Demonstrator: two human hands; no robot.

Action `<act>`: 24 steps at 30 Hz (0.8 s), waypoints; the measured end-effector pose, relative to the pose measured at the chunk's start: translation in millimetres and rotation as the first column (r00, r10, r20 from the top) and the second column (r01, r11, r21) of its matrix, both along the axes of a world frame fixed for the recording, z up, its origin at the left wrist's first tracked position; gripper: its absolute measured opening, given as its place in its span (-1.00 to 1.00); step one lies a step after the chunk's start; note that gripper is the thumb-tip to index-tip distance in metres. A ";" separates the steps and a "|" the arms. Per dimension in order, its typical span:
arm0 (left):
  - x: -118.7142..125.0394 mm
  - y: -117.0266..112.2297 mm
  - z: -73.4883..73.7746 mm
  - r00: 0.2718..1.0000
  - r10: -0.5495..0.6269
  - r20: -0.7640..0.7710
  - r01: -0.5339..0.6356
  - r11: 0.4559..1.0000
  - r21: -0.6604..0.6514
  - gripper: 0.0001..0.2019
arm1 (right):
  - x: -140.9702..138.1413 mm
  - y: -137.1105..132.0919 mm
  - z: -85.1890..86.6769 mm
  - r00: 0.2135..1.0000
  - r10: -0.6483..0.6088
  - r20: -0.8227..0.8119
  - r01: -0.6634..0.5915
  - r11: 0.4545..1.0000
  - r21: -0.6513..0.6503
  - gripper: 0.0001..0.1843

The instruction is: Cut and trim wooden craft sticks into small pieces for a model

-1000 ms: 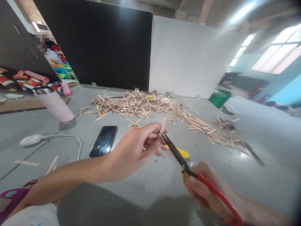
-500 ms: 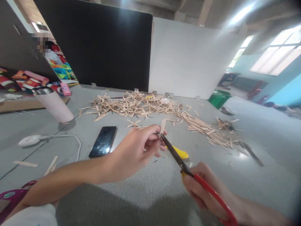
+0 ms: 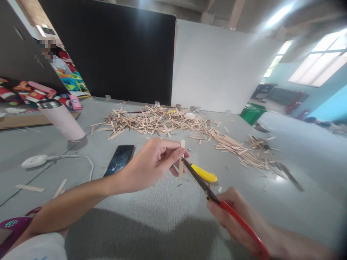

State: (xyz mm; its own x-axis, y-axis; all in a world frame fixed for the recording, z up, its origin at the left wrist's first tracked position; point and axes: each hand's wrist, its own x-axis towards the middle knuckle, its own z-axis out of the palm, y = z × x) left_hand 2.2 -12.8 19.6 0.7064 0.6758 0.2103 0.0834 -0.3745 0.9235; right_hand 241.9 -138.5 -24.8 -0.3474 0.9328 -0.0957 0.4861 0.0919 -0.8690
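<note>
Between thumb and fingers, my left hand pinches a flat wooden craft stick, held nearly upright over the table. My right hand is wrapped round the red handle of a pair of scissors. The scissors' dark blades point up and left, and their tips touch or overlap the stick just below my left thumb. How far apart the blades are, I cannot tell. Lying on the table behind the blades is a yellow utility knife.
A big pile of wooden sticks spreads across the back. To the left are a phone, a pink tumbler and a white device with a cable. Black and white panels stand behind. A green bin is at right.
My left hand has shifted slightly left and turned, so the stick's lower part now shows below the fingers. The scissors' tips have moved a little left and down to the stick.
</note>
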 end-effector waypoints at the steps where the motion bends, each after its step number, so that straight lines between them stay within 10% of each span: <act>1: -0.1 -0.2 0.1 1.000 -0.005 0.002 0.005 1.000 0.013 -0.62 | 0.4 -0.4 -1.0 1.000 -0.005 -0.009 0.005 1.000 -0.005 -0.29; 9: -1.0 -2.8 -2.7 0.988 0.113 -0.103 -0.074 0.944 0.323 -0.60 | 6.8 -8.0 -8.9 0.989 -0.143 -0.033 0.134 0.972 -0.193 -0.31; 14: 0.3 -0.4 -7.7 0.975 0.177 -0.130 -0.091 0.863 0.497 -0.63 | 7.7 -5.2 -2.9 0.996 -0.018 -0.084 -0.008 0.953 -0.303 -0.14; 24: -11.6 13.9 7.6 0.972 -0.011 -0.236 0.113 0.898 0.424 -0.66 | 16.3 2.7 -16.5 0.919 -0.163 -0.358 -0.117 0.756 -0.645 -0.21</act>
State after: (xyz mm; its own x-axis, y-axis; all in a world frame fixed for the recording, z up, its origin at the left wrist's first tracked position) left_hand -9.3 1.1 27.3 0.8067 0.5068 0.3040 0.2299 -0.7430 0.6286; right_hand 258.2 -135.8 -41.3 -0.4643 0.7008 -0.5416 0.1099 -0.5612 -0.8203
